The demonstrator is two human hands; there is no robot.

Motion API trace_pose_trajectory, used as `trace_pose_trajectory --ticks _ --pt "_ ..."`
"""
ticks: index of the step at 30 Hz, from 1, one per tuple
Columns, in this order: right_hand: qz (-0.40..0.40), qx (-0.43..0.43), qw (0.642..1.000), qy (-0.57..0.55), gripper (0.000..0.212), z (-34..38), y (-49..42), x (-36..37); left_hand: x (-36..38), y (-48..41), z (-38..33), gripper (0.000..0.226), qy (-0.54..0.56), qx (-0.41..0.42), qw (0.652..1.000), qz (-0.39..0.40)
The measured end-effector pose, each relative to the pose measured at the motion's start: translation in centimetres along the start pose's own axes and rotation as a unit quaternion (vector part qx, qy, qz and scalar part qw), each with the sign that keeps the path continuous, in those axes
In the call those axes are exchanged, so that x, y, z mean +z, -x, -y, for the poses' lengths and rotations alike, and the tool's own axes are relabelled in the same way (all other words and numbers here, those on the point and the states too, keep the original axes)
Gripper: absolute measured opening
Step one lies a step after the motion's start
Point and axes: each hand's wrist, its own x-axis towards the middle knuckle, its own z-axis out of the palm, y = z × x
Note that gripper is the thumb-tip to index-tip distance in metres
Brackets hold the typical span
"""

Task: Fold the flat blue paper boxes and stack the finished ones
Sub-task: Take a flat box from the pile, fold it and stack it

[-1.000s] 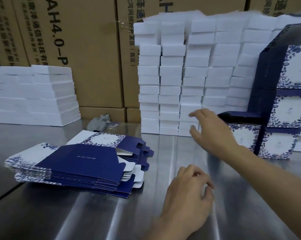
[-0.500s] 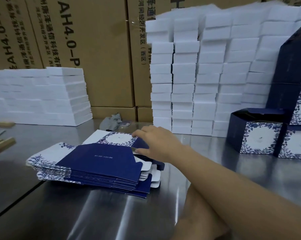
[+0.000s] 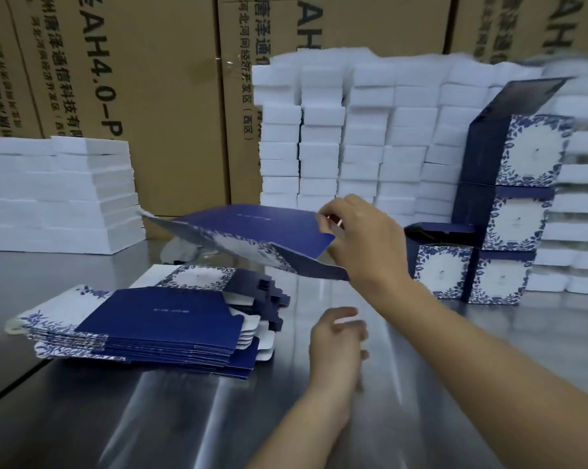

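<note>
Pick-up step: the right hand (image 3: 363,238) pinches 1 flat box (image 3: 252,231) by its edge, above the pile (image 3: 157,323) on the surface (image 3: 184,418). The left hand (image 3: 336,336) hovers empty, fingers released; next it probably has to grip the box to open it.

— What colour is the lifted flat box (image 3: 252,228)?
— Deep navy, with a white panel edged in blue leaf print. The pile of flats (image 3: 157,319) at eight o'clock matches it.
— And the folded boxes (image 3: 529,154) at three o'clock?
— Navy sides, white round centres ringed with blue foliage.
— Behind them?
— White foam blocks (image 3: 353,137), and brown cartons (image 3: 150,79) with black lettering. The bench (image 3: 184,418) is shiny grey.
</note>
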Motion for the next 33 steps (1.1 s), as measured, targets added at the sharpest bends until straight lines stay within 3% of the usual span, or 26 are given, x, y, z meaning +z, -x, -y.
trace_pose_trajectory --ticks 1,3,5,7,9,11,15,20,25,28,33 --pt "-0.015 0.036 0.999 -0.006 0.017 -1.1 1.1 -1.4 -1.0 0.8 -2.4 0.028 0.035 -0.028 0.999 0.017" --pt "-0.033 0.059 0.998 -0.003 0.024 -3.0 3.7 -3.8 -0.1 3.9 -2.0 0.025 0.107 0.000 0.994 -0.001" --pt "-0.060 0.059 0.996 0.005 0.021 -4.0 6.4 -5.1 0.1 4.9 -3.8 0.045 0.182 0.010 0.983 -0.035" --pt "-0.097 0.053 0.994 0.026 0.004 -4.0 8.8 -5.5 0.1 6.3 -4.4 0.077 0.229 -0.007 0.973 0.031" --pt "-0.110 0.026 0.993 0.046 0.003 -3.9 10.9 -5.1 -0.1 6.9 -5.4 0.103 0.240 -0.002 0.966 0.100" --pt "-0.107 -0.004 0.993 0.045 0.005 -4.2 12.6 -4.5 -0.5 7.4 -5.8 0.114 0.235 0.006 0.959 0.157" --pt "-0.107 -0.035 0.994 0.000 0.020 -5.7 13.8 -3.9 -2.0 7.0 -6.4 0.094 0.233 0.038 0.944 0.230" --pt "0.040 0.037 0.989 -0.137 0.055 -5.9 14.3 -4.3 -3.0 6.2 -6.8 0.091 0.217 0.047 0.940 0.259" --pt "0.052 0.076 0.971 -0.222 0.039 -5.9 14.3 -3.9 -2.7 6.5 -7.4 0.088 0.184 0.035 0.956 0.226" --pt "-0.005 0.127 0.925 -0.358 0.037 -5.3 13.6 -4.5 -2.4 6.8 -7.7 0.088 0.133 0.036 0.978 0.158" --pt "0.003 0.288 0.747 -0.599 0.038 -5.3 12.2 -7.2 -2.3 6.9 -7.9 0.095 0.030 0.133 0.989 -0.059"
